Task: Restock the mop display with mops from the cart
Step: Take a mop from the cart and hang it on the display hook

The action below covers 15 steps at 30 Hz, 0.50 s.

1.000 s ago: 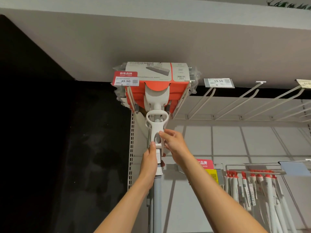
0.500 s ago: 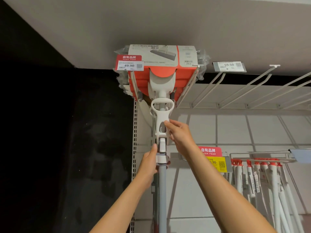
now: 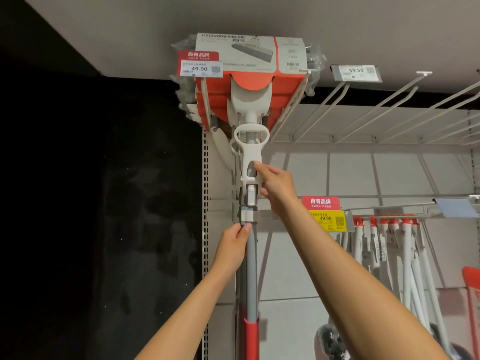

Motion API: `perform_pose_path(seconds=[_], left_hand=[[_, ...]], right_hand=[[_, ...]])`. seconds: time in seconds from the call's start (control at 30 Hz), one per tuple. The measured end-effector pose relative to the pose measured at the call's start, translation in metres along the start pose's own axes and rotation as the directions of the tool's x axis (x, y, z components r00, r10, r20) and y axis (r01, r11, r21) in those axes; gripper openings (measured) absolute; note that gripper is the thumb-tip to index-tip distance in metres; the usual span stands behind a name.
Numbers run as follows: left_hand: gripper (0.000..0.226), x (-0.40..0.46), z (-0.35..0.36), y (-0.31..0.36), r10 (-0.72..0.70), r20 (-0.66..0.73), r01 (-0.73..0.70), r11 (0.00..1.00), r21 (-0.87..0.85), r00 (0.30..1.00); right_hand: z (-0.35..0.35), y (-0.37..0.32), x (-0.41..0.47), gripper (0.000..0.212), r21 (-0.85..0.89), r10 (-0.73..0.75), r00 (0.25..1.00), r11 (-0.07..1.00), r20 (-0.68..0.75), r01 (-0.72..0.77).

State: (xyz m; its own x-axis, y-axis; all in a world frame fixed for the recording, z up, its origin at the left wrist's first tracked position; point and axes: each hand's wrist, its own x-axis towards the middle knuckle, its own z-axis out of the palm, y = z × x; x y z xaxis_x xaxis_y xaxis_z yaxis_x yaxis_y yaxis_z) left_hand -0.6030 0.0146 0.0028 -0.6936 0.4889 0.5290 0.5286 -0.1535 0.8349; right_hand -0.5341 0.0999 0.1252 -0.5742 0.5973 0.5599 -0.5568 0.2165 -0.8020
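Both arms are up at the top of the display, and the sponge mop (image 3: 248, 157) hangs head-up at the far left end of the rack, right beside the perforated upright (image 3: 205, 193). Its head sits in a grey and orange cardboard sleeve (image 3: 249, 66) tucked close under the overhead panel (image 3: 233, 16), held between the white wire hooks (image 3: 288, 110), with more orange packs stacked just behind it. The left hand (image 3: 232, 245) is low on the grey pole (image 3: 251, 271), fingers and thumb wrapped round it just under the white collar, the thumb tip touching that collar. The right hand (image 3: 275, 185) is higher, pinching the lower end of the white wringer lever (image 3: 249, 152), index finger hooked onto the lever's slot, the other fingers curled at its right edge. Further down the pole there's a red grip (image 3: 248, 339) running out of the bottom of the shot. A red and white price tag reading 49.90 (image 3: 200, 64) hangs at the left corner of the mop pack; a 59.50 tag (image 3: 356, 72) sits on the next hook along, and those hooks to the right carry nothing. Below right, a red and yellow 49.90 label (image 3: 326, 213) fronts a row of white handles with red caps (image 3: 394, 245) hanging close together.
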Motion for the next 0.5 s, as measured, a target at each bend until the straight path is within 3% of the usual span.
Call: perform_pose_path(seconds=[0.13,0.23,0.33,0.5], left_hand=[[0.051,-0.012,0.001,0.001,-0.018,0.026,0.019,0.999,-0.037,1.0],[0.048,-0.018,0.001,0.004,-0.059,0.052,0.064,0.992,-0.109,0.997],[0.042,-0.026,0.001,0.007,-0.081,0.074,0.092,0.982,-0.162,0.994],[0.041,-0.051,-0.002,0.012,0.002,0.056,0.009,0.98,-0.197,0.998]], right_hand=[[-0.002,-0.002,-0.014,0.011,-0.018,0.002,1.0,1.0,-0.015,-0.002],[-0.006,-0.001,-0.026,0.032,-0.072,0.015,1.0,0.997,-0.014,-0.016],[-0.013,0.002,-0.044,0.014,-0.129,-0.002,1.0,0.992,-0.023,-0.001],[-0.029,0.006,-0.085,0.043,-0.185,-0.134,0.99,0.975,-0.05,0.122]])
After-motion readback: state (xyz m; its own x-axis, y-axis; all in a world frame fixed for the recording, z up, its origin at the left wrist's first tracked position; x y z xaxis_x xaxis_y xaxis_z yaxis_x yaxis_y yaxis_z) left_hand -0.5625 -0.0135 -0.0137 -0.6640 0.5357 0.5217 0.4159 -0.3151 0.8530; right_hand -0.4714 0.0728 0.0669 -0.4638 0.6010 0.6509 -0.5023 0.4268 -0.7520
